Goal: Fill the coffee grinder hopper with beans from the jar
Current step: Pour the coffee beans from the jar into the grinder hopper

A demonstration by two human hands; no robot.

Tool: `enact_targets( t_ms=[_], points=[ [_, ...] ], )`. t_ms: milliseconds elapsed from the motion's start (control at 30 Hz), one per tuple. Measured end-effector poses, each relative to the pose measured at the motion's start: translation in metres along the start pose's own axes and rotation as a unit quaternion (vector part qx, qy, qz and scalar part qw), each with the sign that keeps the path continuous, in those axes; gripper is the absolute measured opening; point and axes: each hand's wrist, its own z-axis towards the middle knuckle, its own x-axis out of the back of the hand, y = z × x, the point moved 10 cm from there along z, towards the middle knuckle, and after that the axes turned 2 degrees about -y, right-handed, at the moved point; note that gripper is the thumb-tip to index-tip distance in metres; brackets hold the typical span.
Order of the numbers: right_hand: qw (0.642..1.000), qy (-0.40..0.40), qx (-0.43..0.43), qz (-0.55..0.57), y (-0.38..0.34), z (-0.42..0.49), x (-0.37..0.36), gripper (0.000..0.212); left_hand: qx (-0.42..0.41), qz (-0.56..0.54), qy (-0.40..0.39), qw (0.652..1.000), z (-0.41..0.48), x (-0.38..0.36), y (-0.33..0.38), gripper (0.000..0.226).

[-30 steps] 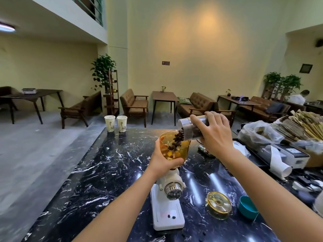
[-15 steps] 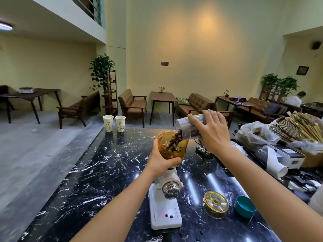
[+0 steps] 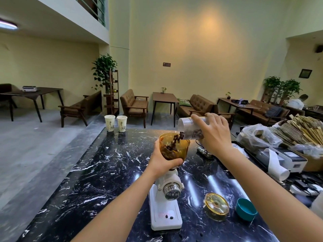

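Observation:
A white coffee grinder (image 3: 166, 205) stands on the black marble counter (image 3: 104, 172), topped by an amber see-through hopper (image 3: 181, 151). My left hand (image 3: 162, 161) grips the hopper from the left and below. My right hand (image 3: 212, 135) holds a clear jar (image 3: 187, 127) tilted on its side, mouth over the hopper rim. Dark coffee beans (image 3: 176, 140) stream from the jar's mouth into the hopper, where beans lie at the bottom. More beans remain inside the jar. A few loose beans lie on the grinder's base.
An amber hopper lid (image 3: 216, 206) and a teal cap (image 3: 245, 209) lie on the counter right of the grinder. Two paper cups (image 3: 116, 123) stand at the far edge. A plastic bag (image 3: 257, 137), printer (image 3: 283, 159) and stacked paper goods crowd the right side.
The jar stays tilted over the hopper and beans keep falling; the pile in the hopper has grown. Both hands hold their places.

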Motion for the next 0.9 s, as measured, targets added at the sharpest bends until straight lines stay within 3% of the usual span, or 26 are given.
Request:
enact_targets(
  t_ms=[167, 300, 467, 600, 700, 800, 900],
  points=[
    [0.992, -0.017, -0.072, 0.099, 0.015, -0.011, -0.016, 0.084, -0.006, 0.002, 0.000, 1.000, 0.000, 0.000, 0.002, 0.101],
    [0.965, -0.039, -0.143, 0.215, 0.026, -0.024, -0.032, 0.087, -0.010, 0.007, 0.000, 1.000, 0.000, -0.001, 0.002, 0.105],
    [0.889, -0.047, -0.200, 0.409, 0.031, -0.045, -0.052, 0.090, -0.021, 0.003, -0.002, 1.000, -0.001, -0.002, 0.005, 0.104],
    [0.808, -0.044, -0.259, 0.528, 0.039, -0.079, -0.071, 0.082, -0.023, 0.006, 0.001, 1.000, -0.003, 0.001, 0.009, 0.098],
    [0.776, -0.036, -0.331, 0.536, 0.059, -0.148, -0.103, 0.077, -0.024, 0.005, -0.002, 1.000, -0.003, 0.000, 0.007, 0.093],
    [0.769, -0.041, -0.420, 0.481, 0.083, -0.242, -0.134, 0.079, -0.030, 0.012, 0.004, 0.999, -0.003, 0.000, 0.006, 0.096],
    [0.739, -0.043, -0.509, 0.439, 0.105, -0.329, -0.158, 0.076, -0.033, 0.011, 0.014, 0.999, -0.004, 0.001, 0.006, 0.099]
  ],
)
